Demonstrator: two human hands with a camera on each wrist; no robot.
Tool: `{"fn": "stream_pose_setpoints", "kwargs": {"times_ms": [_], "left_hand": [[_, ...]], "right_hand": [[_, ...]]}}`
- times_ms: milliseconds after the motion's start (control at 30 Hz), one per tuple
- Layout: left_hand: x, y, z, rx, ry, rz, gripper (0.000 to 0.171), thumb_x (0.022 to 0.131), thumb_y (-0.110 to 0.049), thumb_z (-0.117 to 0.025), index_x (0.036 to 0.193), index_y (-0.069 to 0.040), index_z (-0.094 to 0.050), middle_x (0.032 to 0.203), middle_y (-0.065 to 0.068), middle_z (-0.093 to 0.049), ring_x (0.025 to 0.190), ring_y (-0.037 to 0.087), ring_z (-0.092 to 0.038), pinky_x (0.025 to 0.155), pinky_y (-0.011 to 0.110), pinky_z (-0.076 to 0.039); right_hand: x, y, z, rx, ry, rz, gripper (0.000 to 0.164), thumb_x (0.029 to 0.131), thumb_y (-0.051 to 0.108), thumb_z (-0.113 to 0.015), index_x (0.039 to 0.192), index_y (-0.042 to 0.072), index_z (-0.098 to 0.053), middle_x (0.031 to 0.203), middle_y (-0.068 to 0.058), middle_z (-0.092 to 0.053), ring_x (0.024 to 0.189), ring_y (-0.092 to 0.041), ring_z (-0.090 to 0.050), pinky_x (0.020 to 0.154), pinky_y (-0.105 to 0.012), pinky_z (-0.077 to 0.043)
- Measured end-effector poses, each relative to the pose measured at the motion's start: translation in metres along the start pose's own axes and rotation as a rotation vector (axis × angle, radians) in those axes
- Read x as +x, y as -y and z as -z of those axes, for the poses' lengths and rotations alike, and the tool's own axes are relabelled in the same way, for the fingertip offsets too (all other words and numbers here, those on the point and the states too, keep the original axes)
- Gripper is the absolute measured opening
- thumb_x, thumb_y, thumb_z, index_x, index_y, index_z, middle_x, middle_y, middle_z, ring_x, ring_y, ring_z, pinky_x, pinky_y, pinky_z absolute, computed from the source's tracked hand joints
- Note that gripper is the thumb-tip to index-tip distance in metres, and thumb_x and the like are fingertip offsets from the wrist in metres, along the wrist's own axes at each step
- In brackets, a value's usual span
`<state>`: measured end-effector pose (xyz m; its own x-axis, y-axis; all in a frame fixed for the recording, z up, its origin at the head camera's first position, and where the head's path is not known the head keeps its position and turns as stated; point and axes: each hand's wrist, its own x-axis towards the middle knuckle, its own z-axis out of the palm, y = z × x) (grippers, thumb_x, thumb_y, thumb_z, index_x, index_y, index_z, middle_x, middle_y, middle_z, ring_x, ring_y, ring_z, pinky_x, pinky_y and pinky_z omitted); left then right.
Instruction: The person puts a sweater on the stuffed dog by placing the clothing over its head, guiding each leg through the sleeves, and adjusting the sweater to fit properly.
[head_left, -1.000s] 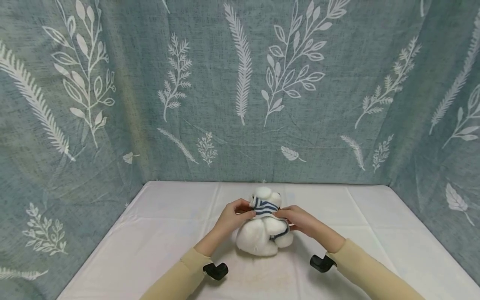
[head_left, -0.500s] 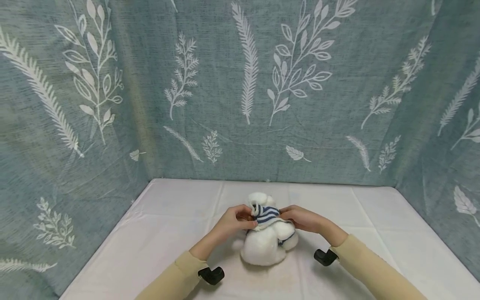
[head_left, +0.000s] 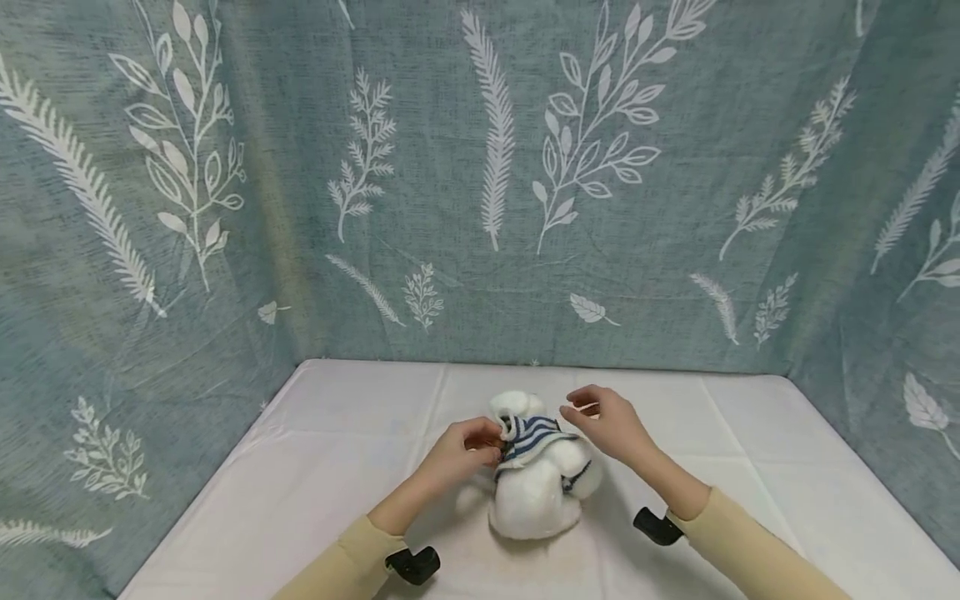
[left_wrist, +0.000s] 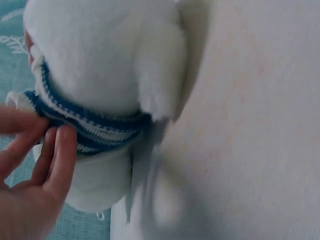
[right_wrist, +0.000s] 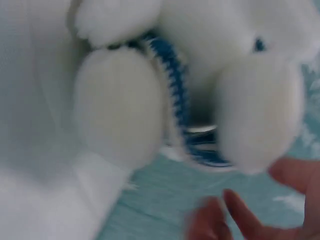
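A white plush toy (head_left: 525, 504) sits on the table in the head view, a blue-and-white striped knit garment (head_left: 534, 437) around its upper part. My left hand (head_left: 456, 454) is at the toy's left side. In the left wrist view, its thumb and fingers pinch the garment's edge (left_wrist: 95, 129). My right hand (head_left: 613, 423) hovers just right of the toy, fingers loosely bent and holding nothing. Close up in the right wrist view, its thumb (right_wrist: 292, 172) is near one rounded plush limb (right_wrist: 260, 115); whether they touch, I cannot tell. The toy's far side is hidden.
A white cloth covers the table (head_left: 360, 400). Grey-green curtains (head_left: 420, 183) with white leaf prints hang behind and along both sides. Black wrist cameras (head_left: 414, 565) sit below both beige sleeves.
My right hand has let go of the garment and lifted away up and to the right. The left hand stays at the garment; the toy has shifted slightly nearer.
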<state>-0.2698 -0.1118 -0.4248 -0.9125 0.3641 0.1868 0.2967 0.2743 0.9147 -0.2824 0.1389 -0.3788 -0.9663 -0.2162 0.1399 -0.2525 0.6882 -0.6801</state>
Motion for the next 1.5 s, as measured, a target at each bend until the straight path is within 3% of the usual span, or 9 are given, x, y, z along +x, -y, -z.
{"fn": "stream_pose_setpoints", "kwargs": {"times_ms": [100, 233, 533, 800, 1033, 1233, 1367, 1500], "left_hand": [[-0.001, 0.001, 0.003, 0.101, -0.06, -0.043, 0.019, 0.088, 0.005, -0.054, 0.1, -0.002, -0.067, 0.097, 0.016, -0.065, 0.084, 0.025, -0.063, 0.069, 0.033, -0.055], [0.001, 0.002, 0.001, 0.18, -0.157, -0.062, 0.018, 0.088, 0.004, -0.055, 0.093, -0.007, -0.07, 0.095, 0.01, -0.062, 0.084, 0.022, -0.062, 0.07, 0.027, -0.051], [0.012, 0.003, -0.015, 0.071, -0.146, -0.039, 0.012, 0.094, -0.002, -0.053, 0.099, -0.004, -0.063, 0.097, 0.013, -0.065, 0.081, 0.021, -0.06, 0.068, 0.029, -0.051], [0.014, 0.005, -0.018, -0.053, -0.21, 0.002, 0.011, 0.095, 0.002, -0.049, 0.103, 0.004, -0.056, 0.092, 0.018, -0.064, 0.076, 0.014, -0.059, 0.071, 0.04, -0.054], [0.02, -0.001, -0.013, 0.092, -0.142, 0.053, 0.017, 0.089, -0.002, -0.056, 0.102, -0.003, -0.068, 0.09, 0.01, -0.067, 0.073, 0.01, -0.056, 0.064, 0.027, -0.051], [0.02, -0.004, -0.01, 0.175, -0.093, 0.032, 0.017, 0.086, -0.003, -0.062, 0.101, -0.004, -0.069, 0.089, 0.007, -0.067, 0.074, 0.01, -0.052, 0.063, 0.025, -0.045], [0.022, -0.007, -0.013, 0.209, -0.102, 0.019, 0.015, 0.086, -0.003, -0.061, 0.099, -0.003, -0.069, 0.084, 0.005, -0.064, 0.072, 0.01, -0.05, 0.063, 0.024, -0.044], [0.024, -0.009, -0.016, 0.193, -0.194, -0.014, 0.012, 0.088, -0.001, -0.058, 0.096, -0.002, -0.067, 0.083, 0.006, -0.062, 0.072, 0.01, -0.05, 0.064, 0.023, -0.043]], "right_hand": [[-0.016, 0.015, 0.001, -0.049, -0.064, 0.072, 0.015, 0.089, 0.028, -0.065, 0.087, 0.013, -0.067, 0.079, 0.0, -0.063, 0.069, -0.014, -0.054, 0.062, -0.029, -0.045], [-0.032, 0.029, -0.006, -0.063, -0.011, 0.078, 0.018, 0.088, 0.031, -0.066, 0.076, 0.018, -0.069, 0.065, 0.007, -0.06, 0.058, -0.007, -0.048, 0.055, -0.025, -0.041], [-0.032, 0.029, -0.027, -0.164, -0.069, -0.06, 0.031, 0.082, 0.047, -0.068, 0.073, 0.018, -0.065, 0.065, 0.007, -0.059, 0.054, -0.008, -0.05, 0.048, -0.026, -0.039], [-0.03, 0.024, -0.034, -0.118, -0.064, -0.043, 0.018, 0.084, 0.02, -0.061, 0.069, 0.012, -0.056, 0.061, 0.003, -0.051, 0.052, -0.011, -0.042, 0.051, -0.025, -0.033], [-0.036, 0.02, -0.036, -0.106, -0.141, 0.0, 0.014, 0.088, 0.011, -0.049, 0.076, 0.009, -0.043, 0.062, -0.001, -0.041, 0.054, -0.013, -0.038, 0.052, -0.026, -0.032], [-0.043, 0.014, -0.031, -0.042, -0.187, -0.041, 0.013, 0.092, 0.011, -0.046, 0.08, 0.01, -0.041, 0.063, 0.0, -0.039, 0.053, -0.012, -0.036, 0.049, -0.024, -0.03], [-0.046, 0.013, -0.026, -0.004, -0.141, -0.053, 0.013, 0.092, 0.011, -0.048, 0.081, 0.008, -0.043, 0.069, -0.002, -0.042, 0.059, -0.013, -0.038, 0.053, -0.025, -0.032], [-0.044, 0.014, -0.023, 0.039, -0.092, -0.065, 0.012, 0.093, 0.011, -0.047, 0.083, 0.007, -0.043, 0.073, -0.003, -0.041, 0.064, -0.014, -0.039, 0.056, -0.026, -0.033]]}}
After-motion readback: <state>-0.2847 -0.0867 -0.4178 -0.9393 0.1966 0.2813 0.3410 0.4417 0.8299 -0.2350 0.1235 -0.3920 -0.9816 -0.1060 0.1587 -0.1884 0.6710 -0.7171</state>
